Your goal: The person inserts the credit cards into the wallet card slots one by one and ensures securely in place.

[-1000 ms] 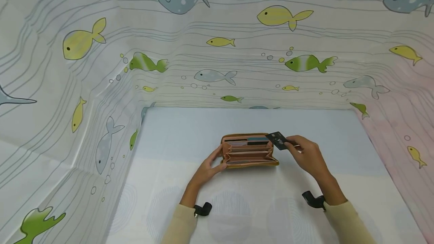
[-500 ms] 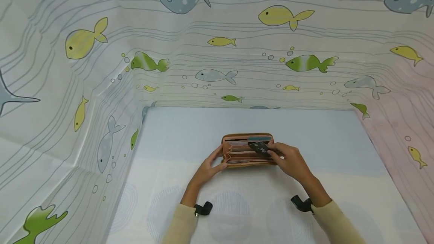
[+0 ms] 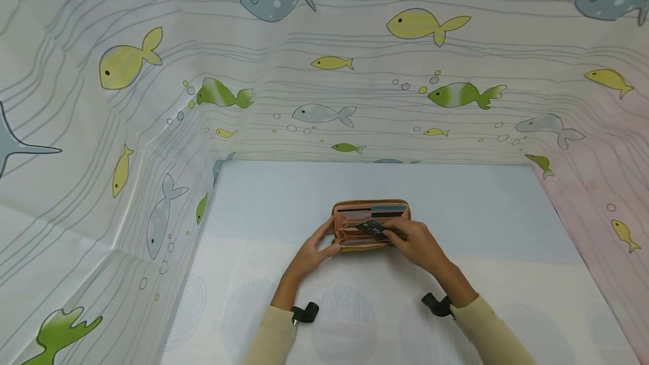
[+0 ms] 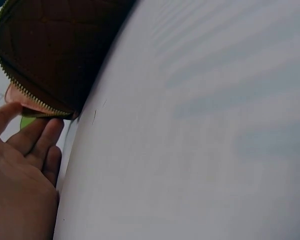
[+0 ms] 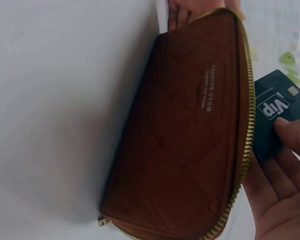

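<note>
Right wrist view, card [image 5: 276,114] reads "Vip", wallet [image 5: 190,135] quilted

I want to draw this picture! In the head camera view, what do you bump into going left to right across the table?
Left hand → brown wallet lying open → dark card over the wallet's pockets → right hand pinching that card.

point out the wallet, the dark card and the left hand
wallet [image 3: 355,230], head view, on its open orange inside
dark card [image 5: 275,117], right wrist view, on its printed face
left hand [image 3: 309,252], head view, on the back of the hand
</note>
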`<state>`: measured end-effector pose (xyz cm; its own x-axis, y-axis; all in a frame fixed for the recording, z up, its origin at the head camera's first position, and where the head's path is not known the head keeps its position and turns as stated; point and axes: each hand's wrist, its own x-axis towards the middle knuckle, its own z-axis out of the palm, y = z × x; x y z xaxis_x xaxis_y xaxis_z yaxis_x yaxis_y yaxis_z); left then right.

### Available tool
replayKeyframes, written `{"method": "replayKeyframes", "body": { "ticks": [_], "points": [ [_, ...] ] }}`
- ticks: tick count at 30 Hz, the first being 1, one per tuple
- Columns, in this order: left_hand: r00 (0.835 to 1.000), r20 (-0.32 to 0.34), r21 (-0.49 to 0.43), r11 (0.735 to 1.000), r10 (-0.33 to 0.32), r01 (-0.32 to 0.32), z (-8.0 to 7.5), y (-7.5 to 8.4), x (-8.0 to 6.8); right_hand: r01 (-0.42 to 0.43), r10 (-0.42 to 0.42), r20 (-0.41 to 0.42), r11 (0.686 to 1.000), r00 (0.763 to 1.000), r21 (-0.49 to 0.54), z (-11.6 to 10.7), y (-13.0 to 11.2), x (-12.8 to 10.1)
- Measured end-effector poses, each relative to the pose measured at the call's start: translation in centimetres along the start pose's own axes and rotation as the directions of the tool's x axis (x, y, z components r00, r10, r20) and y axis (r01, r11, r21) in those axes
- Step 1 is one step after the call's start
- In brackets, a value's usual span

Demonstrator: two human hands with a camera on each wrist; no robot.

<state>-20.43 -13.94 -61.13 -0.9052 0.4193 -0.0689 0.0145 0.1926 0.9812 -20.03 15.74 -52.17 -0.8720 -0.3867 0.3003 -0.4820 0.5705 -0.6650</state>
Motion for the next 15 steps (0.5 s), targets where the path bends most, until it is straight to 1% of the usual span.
{"method": "replayKeyframes", "body": {
  "ticks": [6,11,15],
  "points": [
    [1.0,-0.003,0.005,1.0,-0.007,0.007,0.03,0.03,0.12,0.033,-0.033,0.027,0.999,0.999,-0.01,0.29,0.33,-0.19],
    [1.0,-0.014,0.009,1.0,-0.018,0.018,0.01,-0.35,0.22,0.046,-0.045,0.04,0.998,0.998,-0.033,0.1,0.6,-0.31],
    [1.0,-0.011,0.005,1.0,-0.024,0.024,0.04,-0.42,0.2,0.062,-0.059,0.049,0.997,0.997,-0.055,-0.15,0.85,-0.45]
  ]
}}
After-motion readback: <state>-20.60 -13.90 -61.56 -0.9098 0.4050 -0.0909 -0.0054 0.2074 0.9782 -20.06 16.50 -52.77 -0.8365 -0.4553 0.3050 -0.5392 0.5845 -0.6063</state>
